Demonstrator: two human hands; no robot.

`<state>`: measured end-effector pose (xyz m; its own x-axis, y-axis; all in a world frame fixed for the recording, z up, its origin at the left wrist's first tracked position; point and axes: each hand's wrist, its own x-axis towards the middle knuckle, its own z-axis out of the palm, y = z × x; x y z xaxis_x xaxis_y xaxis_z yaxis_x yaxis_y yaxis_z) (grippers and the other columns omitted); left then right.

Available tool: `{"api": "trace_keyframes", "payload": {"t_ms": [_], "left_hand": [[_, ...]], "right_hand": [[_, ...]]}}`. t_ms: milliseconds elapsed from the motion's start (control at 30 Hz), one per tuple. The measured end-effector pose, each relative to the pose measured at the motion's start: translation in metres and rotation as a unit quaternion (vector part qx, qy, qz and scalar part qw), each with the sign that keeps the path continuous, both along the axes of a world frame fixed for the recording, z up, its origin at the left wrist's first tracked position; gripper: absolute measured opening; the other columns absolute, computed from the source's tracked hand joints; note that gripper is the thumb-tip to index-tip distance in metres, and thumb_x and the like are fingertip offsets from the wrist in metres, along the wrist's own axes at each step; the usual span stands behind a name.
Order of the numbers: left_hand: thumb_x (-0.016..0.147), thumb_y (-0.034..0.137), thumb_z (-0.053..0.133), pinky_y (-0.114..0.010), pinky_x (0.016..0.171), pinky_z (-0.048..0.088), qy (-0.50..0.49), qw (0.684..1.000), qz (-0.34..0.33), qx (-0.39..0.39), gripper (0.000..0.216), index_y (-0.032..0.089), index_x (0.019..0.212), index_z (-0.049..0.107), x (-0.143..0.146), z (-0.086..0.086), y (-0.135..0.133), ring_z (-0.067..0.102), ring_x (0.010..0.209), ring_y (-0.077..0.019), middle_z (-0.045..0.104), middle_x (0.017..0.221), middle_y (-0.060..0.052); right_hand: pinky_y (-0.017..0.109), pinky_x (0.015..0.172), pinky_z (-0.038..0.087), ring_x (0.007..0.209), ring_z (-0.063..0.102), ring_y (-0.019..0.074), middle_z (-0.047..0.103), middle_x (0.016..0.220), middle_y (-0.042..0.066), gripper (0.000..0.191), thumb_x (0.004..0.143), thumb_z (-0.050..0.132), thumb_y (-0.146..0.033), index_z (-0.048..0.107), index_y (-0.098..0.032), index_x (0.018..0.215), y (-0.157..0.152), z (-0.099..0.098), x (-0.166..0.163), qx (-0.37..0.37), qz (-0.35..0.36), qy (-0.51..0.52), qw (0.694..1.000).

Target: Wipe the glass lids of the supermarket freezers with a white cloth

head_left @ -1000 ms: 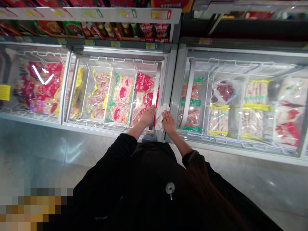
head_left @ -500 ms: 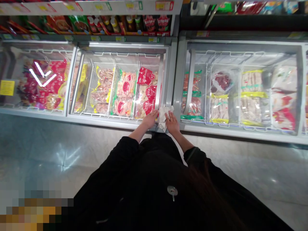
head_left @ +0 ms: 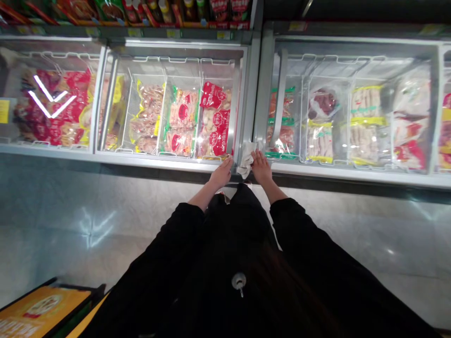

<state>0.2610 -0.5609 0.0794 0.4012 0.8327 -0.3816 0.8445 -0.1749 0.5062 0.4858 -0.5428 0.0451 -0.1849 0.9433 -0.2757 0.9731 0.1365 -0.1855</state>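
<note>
My right hand (head_left: 261, 167) presses a crumpled white cloth or paper wipe (head_left: 245, 161) against the front rim at the joint between two chest freezers. Its fingers reach over the wipe's right side. Just left of it, my left hand (head_left: 221, 172) rests on the front rim (head_left: 169, 163) of the left freezer, fingers stretched out and holding nothing. Behind that hand, under the glass lid, lies a red and clear bag of frozen food (head_left: 219, 134). Green-edged packs (head_left: 281, 141) lie inside the right freezer, beyond my right hand.
Wire baskets with several bagged frozen foods (head_left: 183, 112) fill both freezers. A shelf of bottles and packets (head_left: 165, 10) runs behind. The grey tiled floor (head_left: 52, 197) lies in front. An orange box (head_left: 38, 310) stands at the lower left.
My right hand and the wipe have slid a little to the right, widening the space between my hands. The freezers sit higher in the view, and the orange box shows clearly.
</note>
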Motion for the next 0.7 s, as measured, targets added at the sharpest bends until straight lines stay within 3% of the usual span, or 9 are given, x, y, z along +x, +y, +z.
{"api": "trace_keyframes", "payload": {"t_ms": [167, 333, 533, 700], "left_hand": [[0.096, 0.005, 0.044, -0.033, 0.126, 0.028, -0.005, 1.0, 0.007, 0.027, 0.064, 0.001, 0.157, 0.028, 0.023, 0.003, 0.003, 0.027, 0.155, -0.0208, 0.024, 0.168, -0.015], [0.098, 0.005, 0.047, -0.032, 0.126, 0.027, -0.004, 0.998, -0.004, 0.057, 0.058, 0.003, 0.154, 0.035, 0.077, -0.002, 0.014, 0.03, 0.153, -0.0196, 0.032, 0.165, -0.015], [0.096, 0.005, 0.049, -0.032, 0.127, 0.026, 0.021, 0.997, -0.005, 0.068, 0.058, 0.005, 0.153, 0.038, 0.144, -0.033, 0.019, 0.029, 0.154, -0.0191, 0.034, 0.165, -0.014], [0.09, 0.0, 0.053, -0.036, 0.126, 0.027, 0.053, 0.994, 0.039, 0.082, 0.074, 0.005, 0.159, 0.026, 0.174, -0.055, 0.007, 0.02, 0.157, -0.023, 0.022, 0.169, -0.014]], "right_hand": [[0.055, 0.123, 0.03, 0.156, 0.023, 0.0299, 0.024, 0.168, 0.015, 0.066, 0.094, 0.037, -0.016, 0.03, -0.007, 0.16, -0.008, 0.001, 0.016, 0.0, -0.013, 0.034, 0.999], [0.061, 0.119, 0.036, 0.154, 0.027, 0.0331, 0.031, 0.166, 0.017, 0.07, 0.091, 0.038, -0.014, 0.031, -0.008, 0.16, -0.015, 0.001, 0.036, -0.015, 0.023, 0.064, 0.998], [0.05, 0.127, 0.028, 0.154, 0.028, 0.0271, 0.034, 0.165, 0.008, 0.071, 0.086, 0.043, -0.01, 0.038, -0.012, 0.157, 0.011, -0.007, 0.093, -0.058, 0.118, 0.12, 0.984], [0.043, 0.127, 0.029, 0.153, 0.033, 0.0238, 0.036, 0.164, 0.006, 0.073, 0.084, 0.044, -0.007, 0.04, -0.011, 0.157, 0.032, -0.012, 0.122, -0.08, 0.15, 0.163, 0.972]]}}
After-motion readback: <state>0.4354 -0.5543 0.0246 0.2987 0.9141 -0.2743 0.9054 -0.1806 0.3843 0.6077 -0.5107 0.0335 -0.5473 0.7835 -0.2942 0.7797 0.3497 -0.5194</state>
